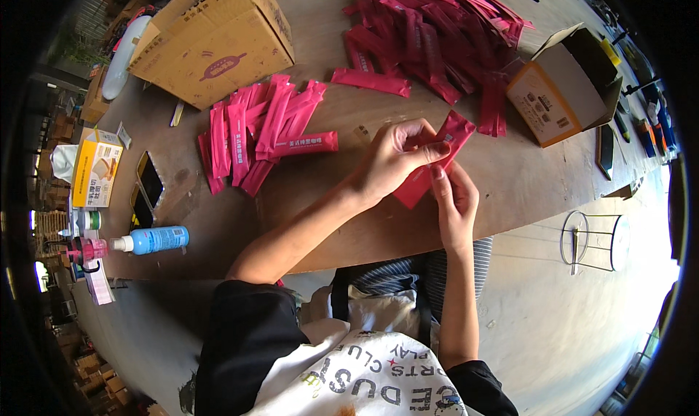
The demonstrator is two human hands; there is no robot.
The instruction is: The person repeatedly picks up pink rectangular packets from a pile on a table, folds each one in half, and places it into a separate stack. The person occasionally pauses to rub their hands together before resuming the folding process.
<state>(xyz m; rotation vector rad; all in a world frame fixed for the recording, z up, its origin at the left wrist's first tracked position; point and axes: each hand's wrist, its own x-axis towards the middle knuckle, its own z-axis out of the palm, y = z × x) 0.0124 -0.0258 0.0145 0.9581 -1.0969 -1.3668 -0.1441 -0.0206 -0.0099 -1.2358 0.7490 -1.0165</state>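
Between both hands, above the table (pixel 338 219), is a pink stick sachet (pixel 419 184), tilted with its upper end to the right. My left hand (pixel 401 153) pinches it near the upper part with the thumb on top. My right hand (pixel 456 197) grips its lower side, thumb against the film. Left of my hands lies a loose pile of pink stick sachets (pixel 262 126). Beyond them a larger heap of the same sachets (pixel 426 33) spreads over the table, with one single sachet (pixel 371 81) lying at its near edge.
A cardboard box (pixel 218 50) stands at the back left, an opened orange-and-white carton (pixel 546 102) at the right. Along the left are a yellow carton (pixel 98 167), a phone-like device (pixel 147 184) and a blue spray bottle (pixel 158 240). A wire-framed stool (pixel 595 241) stands on the floor.
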